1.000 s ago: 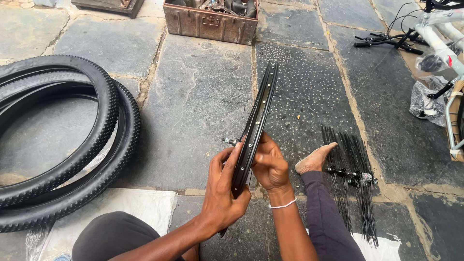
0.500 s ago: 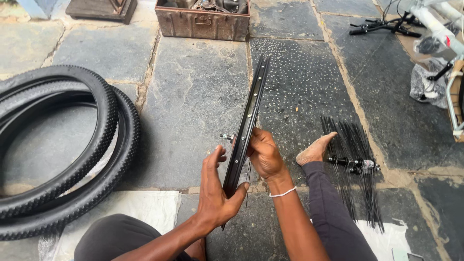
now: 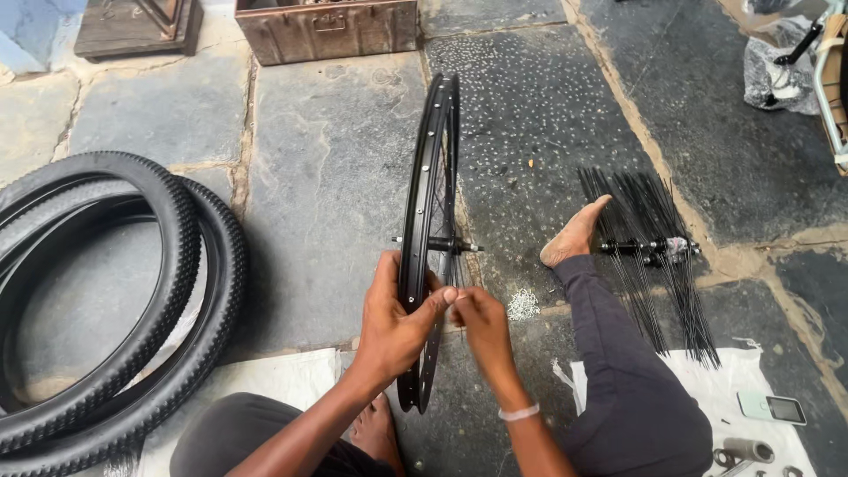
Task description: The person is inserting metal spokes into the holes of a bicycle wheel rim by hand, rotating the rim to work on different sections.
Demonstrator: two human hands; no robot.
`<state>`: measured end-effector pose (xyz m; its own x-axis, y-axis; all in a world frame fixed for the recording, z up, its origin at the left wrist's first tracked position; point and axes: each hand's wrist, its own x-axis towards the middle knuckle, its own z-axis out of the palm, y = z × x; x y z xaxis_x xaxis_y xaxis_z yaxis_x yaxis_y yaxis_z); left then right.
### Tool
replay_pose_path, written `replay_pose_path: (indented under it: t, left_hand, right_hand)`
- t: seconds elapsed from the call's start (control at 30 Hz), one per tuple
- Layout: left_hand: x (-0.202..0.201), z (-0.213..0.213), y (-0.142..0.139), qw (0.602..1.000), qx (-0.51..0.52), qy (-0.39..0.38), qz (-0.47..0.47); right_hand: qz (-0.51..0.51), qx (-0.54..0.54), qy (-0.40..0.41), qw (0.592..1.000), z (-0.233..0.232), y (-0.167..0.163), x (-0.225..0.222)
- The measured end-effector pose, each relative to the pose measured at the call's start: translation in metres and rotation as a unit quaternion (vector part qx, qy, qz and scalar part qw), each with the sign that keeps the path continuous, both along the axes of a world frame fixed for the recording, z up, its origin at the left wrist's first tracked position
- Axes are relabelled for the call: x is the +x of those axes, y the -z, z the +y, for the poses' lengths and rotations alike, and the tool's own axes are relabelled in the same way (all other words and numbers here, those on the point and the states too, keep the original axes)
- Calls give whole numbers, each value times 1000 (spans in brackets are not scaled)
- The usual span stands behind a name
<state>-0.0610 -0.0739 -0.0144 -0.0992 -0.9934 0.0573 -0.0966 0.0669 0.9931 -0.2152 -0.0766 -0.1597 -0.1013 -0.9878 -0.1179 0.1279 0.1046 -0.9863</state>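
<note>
Two black knobbly tyres (image 3: pixel 115 300) lie stacked at the left of the frame on the stone floor (image 3: pixel 327 177), and at centre a black bicycle rim (image 3: pixel 430 203) stands upright on edge, its hub (image 3: pixel 439 244) laced in. The left hand (image 3: pixel 393 322) grips the rim's near edge while the right hand (image 3: pixel 477 320) pinches something small beside it, likely a nipple or spoke end. To my eye that piece could slip and vanish among the small silver parts (image 3: pixel 523 305), or the rim could tip toward the loose spokes (image 3: pixel 658 256) at right.

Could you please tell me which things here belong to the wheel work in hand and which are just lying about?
In hand: left hand, right hand, black wheel rim, hub.

Lying about: two tyres, hub with loose spokes, metal box, phone.
</note>
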Motion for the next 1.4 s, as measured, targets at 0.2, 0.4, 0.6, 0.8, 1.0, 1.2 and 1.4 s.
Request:
replay_pose_path:
  t: [0.2,0.4,0.6,0.8,1.0,1.2,1.4]
  left_hand:
    - [-10,7,4,989,-53,49,132]
    - [-6,8,9,997,-39,-7,66]
    - [-1,7,9,994,-75,-6,81]
    - [7,0,-7,997,30,21,64]
    - [-5,7,-9,993,44,46,100]
    - [-9,9,-14,996,-85,-18,-7]
    - [0,22,-15,999,27,-43,5]
  right_hand:
    - [169,-205,122,956,-2,-28,38]
    - [522,27,51,851,-73,29,38]
    - [555,-26,56,830,-68,40,42]
    - [-113,-39,21,993,-14,-21,20]
    - [-118,-110,-7,987,-22,-13,8]
    - [521,8,191,832,-57,119,-89]
    - [695,79,71,711,-57,166,-168]
